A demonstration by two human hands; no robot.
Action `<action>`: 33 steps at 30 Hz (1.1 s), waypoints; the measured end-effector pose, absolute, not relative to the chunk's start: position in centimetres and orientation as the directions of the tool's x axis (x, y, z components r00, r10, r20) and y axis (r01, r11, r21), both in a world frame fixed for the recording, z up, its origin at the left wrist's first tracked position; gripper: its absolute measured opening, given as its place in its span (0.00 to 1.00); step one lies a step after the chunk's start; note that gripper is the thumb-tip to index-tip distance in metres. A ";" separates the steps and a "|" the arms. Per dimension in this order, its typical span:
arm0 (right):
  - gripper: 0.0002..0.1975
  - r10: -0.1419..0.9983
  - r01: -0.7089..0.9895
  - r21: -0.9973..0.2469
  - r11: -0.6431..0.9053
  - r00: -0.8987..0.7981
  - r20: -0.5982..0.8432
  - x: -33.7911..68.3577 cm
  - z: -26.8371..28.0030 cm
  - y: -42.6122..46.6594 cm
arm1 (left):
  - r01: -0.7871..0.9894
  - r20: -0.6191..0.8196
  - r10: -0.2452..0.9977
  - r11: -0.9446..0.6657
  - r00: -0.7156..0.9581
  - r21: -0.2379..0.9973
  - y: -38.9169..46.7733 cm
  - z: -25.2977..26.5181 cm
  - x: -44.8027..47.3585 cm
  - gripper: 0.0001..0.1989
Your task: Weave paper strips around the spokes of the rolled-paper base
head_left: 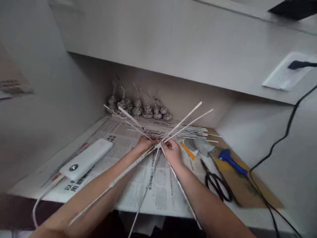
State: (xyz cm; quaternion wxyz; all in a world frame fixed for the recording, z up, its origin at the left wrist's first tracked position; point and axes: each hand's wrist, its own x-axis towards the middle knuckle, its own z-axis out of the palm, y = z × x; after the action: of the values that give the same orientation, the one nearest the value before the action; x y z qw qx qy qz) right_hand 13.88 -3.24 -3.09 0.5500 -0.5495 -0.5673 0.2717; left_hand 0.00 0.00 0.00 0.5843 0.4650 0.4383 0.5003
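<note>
Paper strips point(158, 145) cross above the middle of the surface point(257, 216), their ends fanning toward the back edge and out past the near edge. The left hand point(146, 142) grips them just left of the crossing; the right hand point(172, 150) pinches them on its right side, fingertips partly hidden. Step in hand, as judged: securing or arranging the strips at their crossing. The next move would call for one hand to pin that centre while the other guides a single strip. Wound gourd-shaped pieces point(137, 108) line the back edge; scissors point(214, 178) lie near the right end of the near edge, and a blue tool point(232, 162) nearer the right edge. Writing: the newspaper point(163, 188) bears Chinese characters, too blurred to read reliably. A white device point(91, 157) toward the left edge has a small round display, mark indistinct; no brand is legible.
</note>
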 end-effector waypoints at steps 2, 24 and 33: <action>0.12 0.913 0.377 -0.893 0.247 0.218 0.344 14.0 -2.8 -3.4 | -0.169 -0.019 0.986 0.047 0.164 0.985 -0.1 0.1 -0.2 0.19; 0.14 0.958 0.153 -0.983 0.105 0.249 0.141 13.0 -1.5 -4.2 | -0.453 -0.053 0.988 0.113 0.144 0.884 1.3 -1.3 0.3 0.20; 0.17 0.969 -0.182 -0.983 -0.033 0.237 -0.077 13.3 -1.1 -3.5 | -0.438 -0.066 0.973 0.160 0.221 0.885 0.5 -0.7 0.2 0.25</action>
State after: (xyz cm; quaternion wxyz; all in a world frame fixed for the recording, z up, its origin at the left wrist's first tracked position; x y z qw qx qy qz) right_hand 13.27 -3.54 -1.13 0.5857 -0.5246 -0.3746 0.4913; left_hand 0.21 0.51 -0.66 0.6786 0.3872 0.3455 0.5198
